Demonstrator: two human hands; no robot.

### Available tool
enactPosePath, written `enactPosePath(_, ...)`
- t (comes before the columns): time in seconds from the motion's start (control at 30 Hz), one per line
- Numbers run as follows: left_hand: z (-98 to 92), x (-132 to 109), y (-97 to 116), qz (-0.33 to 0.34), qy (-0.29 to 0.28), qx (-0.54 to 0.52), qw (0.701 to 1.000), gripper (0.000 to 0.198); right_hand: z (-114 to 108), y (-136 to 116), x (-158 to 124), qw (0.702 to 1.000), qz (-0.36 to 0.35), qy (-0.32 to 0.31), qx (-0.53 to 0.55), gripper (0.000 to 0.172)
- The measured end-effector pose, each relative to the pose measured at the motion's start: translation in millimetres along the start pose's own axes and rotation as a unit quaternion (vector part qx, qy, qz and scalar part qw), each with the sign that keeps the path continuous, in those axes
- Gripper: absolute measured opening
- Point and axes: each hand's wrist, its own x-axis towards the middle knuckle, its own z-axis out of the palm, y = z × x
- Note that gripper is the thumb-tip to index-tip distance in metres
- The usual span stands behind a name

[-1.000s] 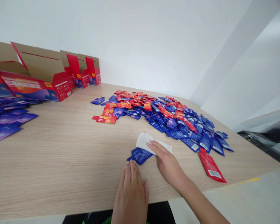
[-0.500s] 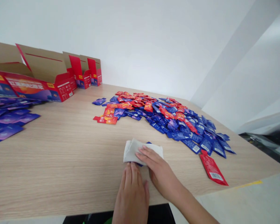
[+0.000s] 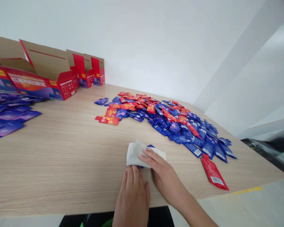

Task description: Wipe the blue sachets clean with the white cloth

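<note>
A folded white cloth (image 3: 135, 154) lies on the table over a blue sachet (image 3: 150, 146); only slivers of the sachet show past the cloth's edges. My right hand (image 3: 159, 167) grips the cloth, its fingers on top and its thumb hidden beneath the hand. Just nearer to me, my left hand (image 3: 133, 192) lies flat with its fingers stretched out, the tips at the cloth's near edge beside the covered sachet. Whether those tips press on the sachet is hidden.
Behind the hands spreads a big heap of red and blue sachets (image 3: 165, 118). One red sachet (image 3: 214, 172) lies apart near the right edge. Blue sachets (image 3: 11, 118) are stacked at left, in front of open red cardboard boxes (image 3: 38, 83) along the wall.
The view has shifted slightly. The cloth is a little more bunched on its left side under my right hand. My left hand stays beside its near edge.
</note>
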Motion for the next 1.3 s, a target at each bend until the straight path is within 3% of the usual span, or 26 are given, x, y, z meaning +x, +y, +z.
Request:
enactPosePath(0.1,-0.3,0.6,-1.9,0.013,-0.003,0.02,1.0,0.044,4.9,12.8,0.1,0.999,0.011,-0.007,-0.034,0.082)
enactPosePath(0.23,0.4,0.5,0.5,0.013,-0.007,0.031,0.999,0.045,-17.3,57.2,-9.3,0.986,0.132,0.045,-0.096,0.077)
enactPosePath(0.3,0.3,0.6,3.0,0.002,-0.007,0.022,1.0,0.045,-29.6,65.2,-11.8,0.98,0.159,0.06,-0.1,0.075)
enactPosePath(0.37,0.0,0.9,4.9,-0.01,-0.012,0.008,1.0,0.045,-34.5,55.2,-10.1,0.983,0.149,0.073,-0.074,0.074)
enactPosePath(0.47,-0.9,2.0,5.1,-0.018,-0.018,-0.008,1.0,0.044,-24.7,16.3,-0.8,0.994,0.076,0.073,-0.012,0.07)
enactPosePath(0.6,-2.5,3.1,1.3,-0.015,-0.037,-0.03,0.999,0.04,0.1,-17.9,13.1,0.998,-0.037,-0.043,0.019,0.076)
enactPosePath(0.7,-2.3,1.5,-2.5,0.01,-0.019,-0.008,1.0,0.04,5.5,0.8,11.7,0.999,-0.023,-0.03,-0.021,0.083)
enactPosePath(0.8,-2.9,1.0,-5.8,0.034,0.0,0.008,0.999,0.042,-4.3,35.2,-0.7,0.991,0.081,0.039,-0.102,0.082)
enactPosePath(0.9,-6.2,7.8,-8.7,0.008,-0.033,-0.03,0.999,0.041,-16.7,55.2,-12.2,0.973,0.155,0.07,-0.153,0.077)
enactPosePath(1.07,-7.0,35.3,-13.3,-0.095,-0.069,-0.116,0.986,0.048,-18.5,57.1,-16.1,0.973,0.164,0.101,-0.129,0.072)
enactPosePath(1.3,0.1,68.2,-23.9,-0.061,-0.124,-0.145,0.98,0.03,-15.8,61.5,-17.4,0.973,0.178,0.121,-0.088,0.068)
